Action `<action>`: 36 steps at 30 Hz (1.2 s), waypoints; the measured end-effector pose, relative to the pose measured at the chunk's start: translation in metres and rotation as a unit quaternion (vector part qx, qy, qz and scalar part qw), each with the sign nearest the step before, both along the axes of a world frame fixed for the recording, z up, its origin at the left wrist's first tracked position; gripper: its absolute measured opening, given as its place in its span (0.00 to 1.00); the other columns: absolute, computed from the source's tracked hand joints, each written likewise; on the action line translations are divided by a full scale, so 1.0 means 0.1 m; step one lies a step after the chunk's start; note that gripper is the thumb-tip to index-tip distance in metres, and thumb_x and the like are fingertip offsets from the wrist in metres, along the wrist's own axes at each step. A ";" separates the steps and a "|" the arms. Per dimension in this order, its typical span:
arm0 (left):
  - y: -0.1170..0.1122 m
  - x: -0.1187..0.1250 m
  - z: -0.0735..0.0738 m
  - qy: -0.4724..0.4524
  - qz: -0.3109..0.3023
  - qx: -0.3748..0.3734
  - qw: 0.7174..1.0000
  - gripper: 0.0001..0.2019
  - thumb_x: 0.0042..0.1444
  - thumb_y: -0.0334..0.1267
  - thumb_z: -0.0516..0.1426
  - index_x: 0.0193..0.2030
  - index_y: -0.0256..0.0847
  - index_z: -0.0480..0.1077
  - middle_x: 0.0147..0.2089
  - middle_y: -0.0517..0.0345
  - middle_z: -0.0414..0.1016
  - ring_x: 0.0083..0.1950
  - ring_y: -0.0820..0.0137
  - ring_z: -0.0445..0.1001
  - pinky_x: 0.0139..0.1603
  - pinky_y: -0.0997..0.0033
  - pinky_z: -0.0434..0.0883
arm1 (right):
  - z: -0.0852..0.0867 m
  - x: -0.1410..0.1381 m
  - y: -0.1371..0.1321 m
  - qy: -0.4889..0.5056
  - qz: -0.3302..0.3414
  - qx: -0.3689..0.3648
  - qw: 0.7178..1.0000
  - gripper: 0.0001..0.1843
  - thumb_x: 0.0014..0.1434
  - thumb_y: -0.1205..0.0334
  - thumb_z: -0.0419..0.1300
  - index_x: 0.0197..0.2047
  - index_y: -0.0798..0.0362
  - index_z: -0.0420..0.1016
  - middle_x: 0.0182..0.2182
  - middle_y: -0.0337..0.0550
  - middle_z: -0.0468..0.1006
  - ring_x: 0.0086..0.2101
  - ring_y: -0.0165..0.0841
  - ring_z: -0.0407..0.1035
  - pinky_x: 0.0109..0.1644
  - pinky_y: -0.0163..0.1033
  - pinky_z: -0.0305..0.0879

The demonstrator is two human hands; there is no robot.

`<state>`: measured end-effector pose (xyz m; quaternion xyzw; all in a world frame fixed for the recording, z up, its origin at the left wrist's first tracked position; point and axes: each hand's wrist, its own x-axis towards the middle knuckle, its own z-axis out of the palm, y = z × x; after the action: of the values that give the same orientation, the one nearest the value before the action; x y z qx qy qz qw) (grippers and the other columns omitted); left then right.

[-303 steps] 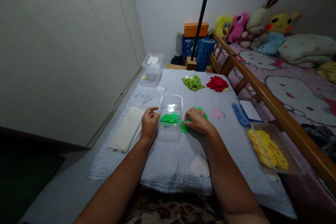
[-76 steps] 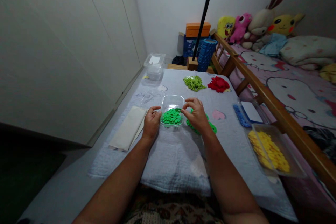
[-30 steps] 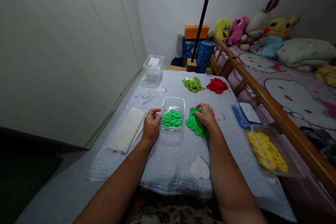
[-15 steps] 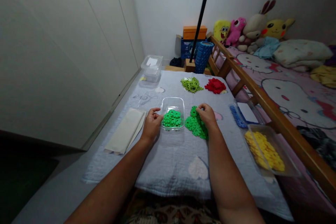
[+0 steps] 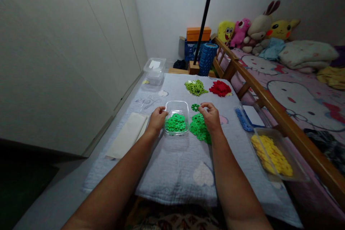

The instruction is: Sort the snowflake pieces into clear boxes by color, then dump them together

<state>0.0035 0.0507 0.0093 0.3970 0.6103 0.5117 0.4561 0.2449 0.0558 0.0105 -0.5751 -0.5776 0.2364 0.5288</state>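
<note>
A clear plastic box holds several green snowflake-shaped building discs. My left hand is at the box's left side, its thumb and fingers closed on the rim. Between the thumb and fingertips of my right hand is a single green snowflake disc, raised and facing me, showing its notched edge and centre hole. Under that hand lies a loose pile of green discs, just right of the box; my right hand and wrist hide part of it.
Light green pieces and red pieces lie in piles at the back. To the right stand a box of yellow pieces and a box of blue pieces. A folded cream cloth lies left; stacked clear boxes stand behind.
My right hand has lifted the green disc slightly up and left, off the pile. My left hand's fingers have closed in on the box's rim.
</note>
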 end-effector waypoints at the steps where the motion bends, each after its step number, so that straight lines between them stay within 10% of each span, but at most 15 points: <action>1: 0.03 0.00 -0.02 -0.008 -0.003 0.007 1.000 0.17 0.43 0.38 0.61 0.43 0.37 0.76 0.32 0.59 0.73 0.29 0.72 0.66 0.30 0.72 0.61 | 0.03 -0.07 -0.03 -0.003 0.024 0.015 1.000 0.10 0.57 0.51 0.62 0.33 0.49 0.73 0.45 0.45 0.79 0.51 0.41 0.71 0.61 0.47 0.63; 15: 0.01 0.02 -0.18 -0.138 -0.013 0.060 0.988 0.21 0.46 0.44 0.62 0.46 0.38 0.74 0.21 0.70 0.62 0.21 0.76 0.57 0.23 0.75 0.52 | 0.04 -0.52 -0.21 -0.258 0.046 0.034 0.964 0.05 0.61 0.65 0.64 0.35 0.45 0.81 0.54 0.46 0.76 0.59 0.46 0.62 0.66 0.55 0.55; 36: -0.02 0.02 -0.17 -0.109 -0.040 0.099 0.988 0.20 0.46 0.44 0.65 0.46 0.38 0.73 0.22 0.72 0.57 0.22 0.77 0.54 0.24 0.76 0.51 | 0.02 -0.53 -0.21 -0.293 0.054 0.040 0.954 0.04 0.60 0.65 0.66 0.34 0.46 0.82 0.57 0.47 0.76 0.61 0.48 0.60 0.66 0.58 0.55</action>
<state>0.0052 0.0485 -0.0078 0.4060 0.4867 0.5909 0.4991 0.1920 0.0347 0.0125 -0.5656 -0.7465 0.0626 0.3449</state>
